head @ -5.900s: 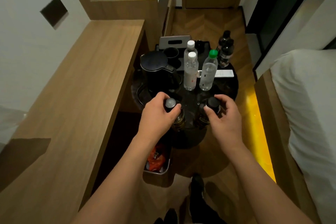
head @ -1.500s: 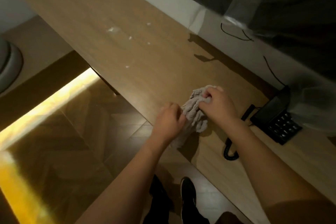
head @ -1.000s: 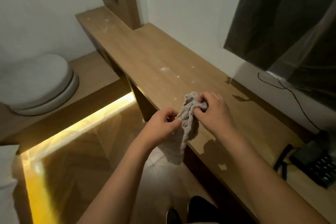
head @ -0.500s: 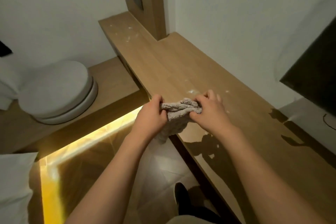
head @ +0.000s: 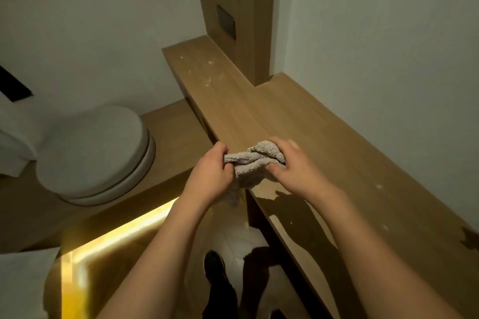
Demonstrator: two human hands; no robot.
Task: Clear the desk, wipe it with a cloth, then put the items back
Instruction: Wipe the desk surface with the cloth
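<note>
A crumpled grey cloth (head: 255, 162) is bunched between both my hands, just above the front edge of the long wooden desk (head: 298, 122). My left hand (head: 210, 175) grips its left end and my right hand (head: 293, 167) grips its right end. A loose corner of the cloth hangs down below the desk edge. The desk top carries small white specks near its far end and by the right wall.
A round white cushion (head: 93, 150) lies on a lower wooden ledge at the left. A glowing yellow light strip (head: 116, 233) runs under that ledge. A wooden pillar with a dark wall plate (head: 226, 22) rises at the desk's far end. My shoe (head: 213, 265) shows on the floor.
The view has swung left along the desk, away from the phone and the screen. Both hands have kept hold of the cloth and stretched it out sideways.
</note>
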